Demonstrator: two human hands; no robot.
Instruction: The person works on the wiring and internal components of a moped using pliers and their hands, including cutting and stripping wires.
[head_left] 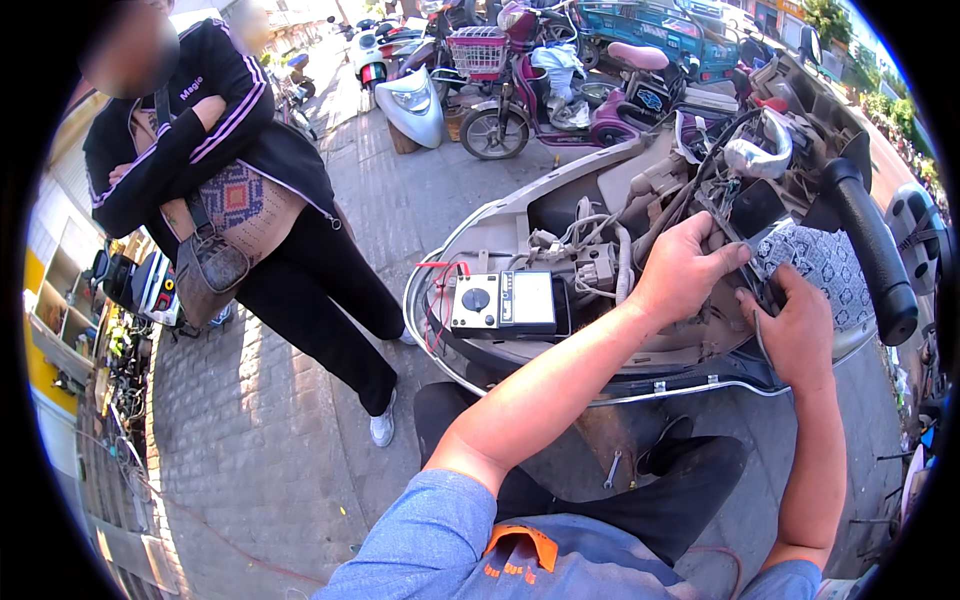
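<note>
An electric scooter with its covers off lies in front of me, its body shell (480, 225) curving round bundled wires (620, 250). My left hand (690, 265) is closed, thumb and fingers pinching a dark cable (758, 285) among the exposed parts. Close beside it, my right hand (800, 325) is also closed on that dark cable. The exact end of the cable is hidden by my fingers. A black handlebar grip (870, 250) stands right of my right hand, near patterned cloth (825, 265). Left of my hands, an analog multimeter (512, 303) with a red lead rests on the shell.
A person (240, 190) stands at the left with arms crossed. Beyond the shell are a purple scooter (540, 110) and a silver-white fairing piece (412, 105). A wrench (612, 470) lies on the ground by my legs. Shelving (65, 290) lines the far left.
</note>
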